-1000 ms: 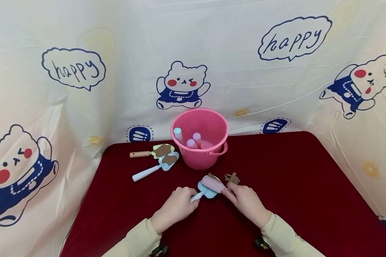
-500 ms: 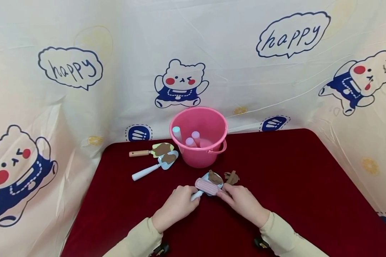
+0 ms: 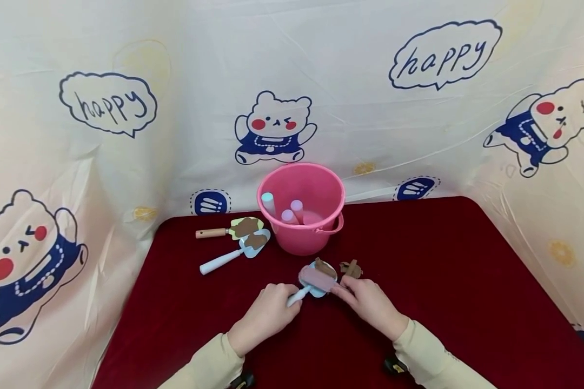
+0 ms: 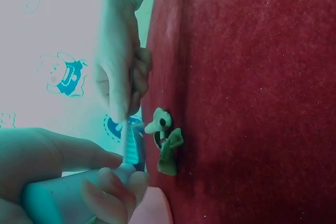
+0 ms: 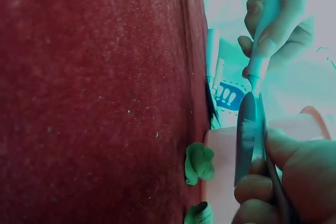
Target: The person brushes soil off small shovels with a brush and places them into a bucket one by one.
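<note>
A blue trowel point(image 3: 318, 293) sits just below the centre of the head view, its handle pointing down-left and its blade up-right. The left hand point(image 3: 271, 309) curls round that handle. Across the blade lies a pink paddle-shaped tool point(image 3: 317, 279), blurred, its long axis slanting from lower right to upper left, so the two tools cross. The right hand point(image 3: 372, 308) pinches its near end. Brown matter point(image 3: 325, 267) shows on the blade's far end, beyond the paddle and nearer the right hand than the left — that offset seems to matter most here. Whether paddle and blade touch, I cannot tell.

Just right of the blade lie brown scraps point(image 3: 352, 269) on the red cloth point(image 3: 467, 302); above, a pink bucket point(image 3: 300, 239) holds pastel sticks point(image 3: 269, 203). Left of centre, near the bucket, lie a wooden-handled trowel point(image 3: 211, 233) and a white-handled trowel point(image 3: 221, 262).
</note>
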A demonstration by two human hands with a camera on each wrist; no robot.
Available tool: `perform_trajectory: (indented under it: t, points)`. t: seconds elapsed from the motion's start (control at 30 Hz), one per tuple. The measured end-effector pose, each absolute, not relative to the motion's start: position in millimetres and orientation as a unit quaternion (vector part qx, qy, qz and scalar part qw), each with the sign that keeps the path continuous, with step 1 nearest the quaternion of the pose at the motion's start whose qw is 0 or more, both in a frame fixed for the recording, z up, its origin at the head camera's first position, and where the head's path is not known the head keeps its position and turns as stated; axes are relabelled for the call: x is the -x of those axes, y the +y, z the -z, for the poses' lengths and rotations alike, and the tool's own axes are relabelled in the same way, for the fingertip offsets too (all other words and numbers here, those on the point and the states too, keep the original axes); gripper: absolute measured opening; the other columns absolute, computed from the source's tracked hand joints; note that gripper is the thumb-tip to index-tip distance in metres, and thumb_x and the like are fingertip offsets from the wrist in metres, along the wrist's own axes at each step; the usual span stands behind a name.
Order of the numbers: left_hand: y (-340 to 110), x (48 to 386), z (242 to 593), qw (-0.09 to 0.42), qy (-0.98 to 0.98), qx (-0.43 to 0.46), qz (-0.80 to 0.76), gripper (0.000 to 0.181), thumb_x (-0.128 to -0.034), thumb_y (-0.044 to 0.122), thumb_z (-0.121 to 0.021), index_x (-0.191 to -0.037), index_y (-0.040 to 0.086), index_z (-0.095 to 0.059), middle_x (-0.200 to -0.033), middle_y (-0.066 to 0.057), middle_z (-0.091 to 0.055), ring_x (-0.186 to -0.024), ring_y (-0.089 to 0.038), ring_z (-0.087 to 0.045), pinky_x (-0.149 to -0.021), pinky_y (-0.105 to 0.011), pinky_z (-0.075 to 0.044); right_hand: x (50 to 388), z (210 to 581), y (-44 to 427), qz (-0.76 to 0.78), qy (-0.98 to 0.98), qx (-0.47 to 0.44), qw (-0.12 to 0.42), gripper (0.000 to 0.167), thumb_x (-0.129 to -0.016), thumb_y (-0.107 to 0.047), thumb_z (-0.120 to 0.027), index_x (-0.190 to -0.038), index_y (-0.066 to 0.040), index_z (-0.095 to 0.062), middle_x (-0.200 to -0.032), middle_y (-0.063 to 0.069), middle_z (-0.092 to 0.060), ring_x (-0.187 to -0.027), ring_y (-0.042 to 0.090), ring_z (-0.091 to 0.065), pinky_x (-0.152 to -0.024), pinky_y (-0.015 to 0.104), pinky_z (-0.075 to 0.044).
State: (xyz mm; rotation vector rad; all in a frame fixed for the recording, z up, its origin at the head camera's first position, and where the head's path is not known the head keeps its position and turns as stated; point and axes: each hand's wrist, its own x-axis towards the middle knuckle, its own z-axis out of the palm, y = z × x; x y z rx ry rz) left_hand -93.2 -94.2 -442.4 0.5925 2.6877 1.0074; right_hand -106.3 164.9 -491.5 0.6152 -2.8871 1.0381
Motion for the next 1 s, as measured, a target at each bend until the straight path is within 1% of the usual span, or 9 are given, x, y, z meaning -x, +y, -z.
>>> perform_trajectory:
  t: [0.13,0.33,0.43,0.53,0.6,0.67,0.83,1.0]
  points:
    - [-93.4,92.0,443.7,0.111,0.909,-0.204,-0.346,0.006,-0.0950,0.002,-0.069,-0.091,0.003,-0.072,-0.061,0.005,-0.052,-0.047,-0.005,-0.046,-0.046,-0.023,-0.044,107.1,490.8,169.1,-0.311,-0.935,-0.167,0.019,0.030,-0.102,-0.032,-0.069,-0.077,-0.023,-0.054,-0.058,-0.015,-0.033,-0.051,-0.001,-0.030,-0.048,0.020,-0.031]
    - [-90.8,92.2,446.2,0.105,0.910,-0.201,-0.347,0.006,-0.0955,0.003,-0.068,-0.090,0.003,-0.071,-0.061,0.004,-0.052,-0.046,-0.005,-0.046,-0.046,-0.023,-0.044,107.9,485.8,168.1,-0.293,-0.942,-0.161,0.043,0.028,-0.101,-0.034,-0.069,-0.079,-0.021,-0.057,-0.058,-0.013,-0.036,-0.051,0.002,-0.035,-0.048,0.022,-0.034]
    - [-90.4,93.1,446.1,0.101,0.912,-0.200,-0.343,0.007,-0.0949,0.003,-0.068,-0.088,0.004,-0.071,-0.061,0.004,-0.052,-0.046,-0.005,-0.046,-0.046,-0.023,-0.044,106.6,485.0,167.6,-0.306,-0.936,-0.169,0.035,0.029,-0.102,-0.034,-0.069,-0.079,-0.022,-0.056,-0.058,-0.013,-0.035,-0.050,0.001,-0.034,-0.048,0.022,-0.034]
    - [-90.3,94.3,445.3,0.099,0.914,-0.202,-0.339,0.008,-0.0939,0.003,-0.069,-0.086,0.005,-0.070,-0.061,0.005,-0.052,-0.047,-0.005,-0.046,-0.046,-0.023,-0.044,103.7,485.7,167.2,-0.323,-0.926,-0.194,0.009,0.029,-0.103,-0.035,-0.067,-0.079,-0.023,-0.055,-0.058,-0.015,-0.036,-0.050,-0.001,-0.033,-0.048,0.020,-0.034]
    - [-90.4,94.8,444.5,0.103,0.913,-0.202,-0.338,0.009,-0.0937,0.003,-0.069,-0.085,0.006,-0.070,-0.062,0.005,-0.052,-0.047,-0.005,-0.046,-0.046,-0.023,-0.044,101.9,486.8,167.0,-0.325,-0.921,-0.213,-0.002,0.029,-0.104,-0.036,-0.065,-0.079,-0.023,-0.055,-0.059,-0.016,-0.037,-0.051,-0.002,-0.033,-0.048,0.020,-0.034]
    - [-90.7,94.6,443.8,0.111,0.912,-0.202,-0.341,0.009,-0.0940,0.003,-0.069,-0.085,0.006,-0.070,-0.061,0.005,-0.052,-0.047,-0.005,-0.047,-0.046,-0.023,-0.044,100.9,487.9,167.2,-0.314,-0.923,-0.222,0.000,0.030,-0.104,-0.037,-0.064,-0.080,-0.023,-0.054,-0.060,-0.016,-0.037,-0.051,-0.002,-0.033,-0.048,0.020,-0.035]
    - [-92.0,92.5,441.7,0.115,0.908,-0.201,-0.350,0.008,-0.0944,0.003,-0.068,-0.087,0.005,-0.072,-0.060,0.005,-0.052,-0.047,-0.005,-0.046,-0.046,-0.023,-0.043,103.2,488.0,171.8,-0.286,-0.939,-0.189,0.023,0.030,-0.103,-0.035,-0.066,-0.079,-0.022,-0.054,-0.059,-0.013,-0.034,-0.051,0.000,-0.031,-0.049,0.021,-0.034]
    - [-91.6,90.6,441.5,0.102,0.909,-0.201,-0.350,0.008,-0.0950,0.003,-0.068,-0.089,0.005,-0.072,-0.060,0.005,-0.051,-0.046,-0.005,-0.045,-0.046,-0.023,-0.043,105.6,484.2,174.4,-0.307,-0.938,-0.160,0.014,0.026,-0.103,-0.034,-0.067,-0.082,-0.021,-0.058,-0.061,-0.012,-0.038,-0.051,0.000,-0.033,-0.050,0.021,-0.035]
